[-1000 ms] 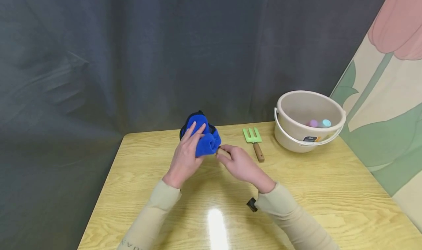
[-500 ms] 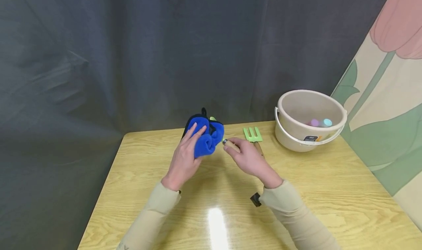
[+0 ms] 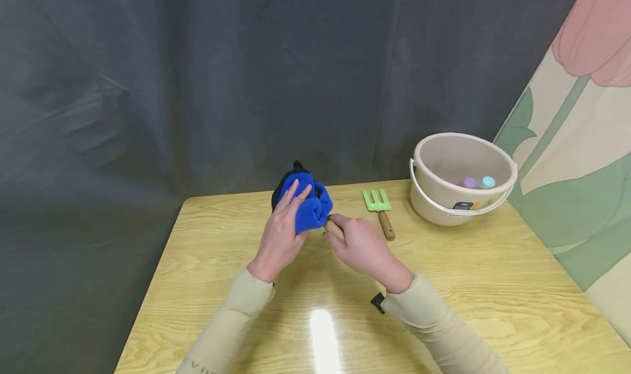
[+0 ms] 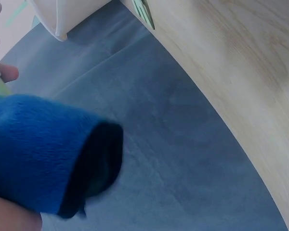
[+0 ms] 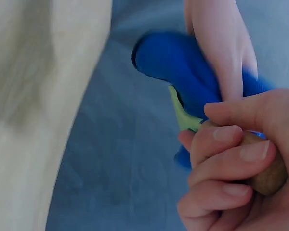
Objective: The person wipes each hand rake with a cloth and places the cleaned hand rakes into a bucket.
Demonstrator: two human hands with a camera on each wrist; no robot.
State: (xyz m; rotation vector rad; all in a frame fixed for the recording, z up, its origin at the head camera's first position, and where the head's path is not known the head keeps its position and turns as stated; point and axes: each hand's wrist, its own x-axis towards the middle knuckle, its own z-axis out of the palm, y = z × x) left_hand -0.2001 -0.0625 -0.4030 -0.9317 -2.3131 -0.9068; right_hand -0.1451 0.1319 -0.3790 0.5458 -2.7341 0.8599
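While one tool against one cloth, one fork.

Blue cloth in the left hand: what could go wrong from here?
The blue cloth might snag on the green tool showing beside its folds. The right hand grips the tool's wooden handle, which could twist or slip. The fork lies near that hand and might get knocked.
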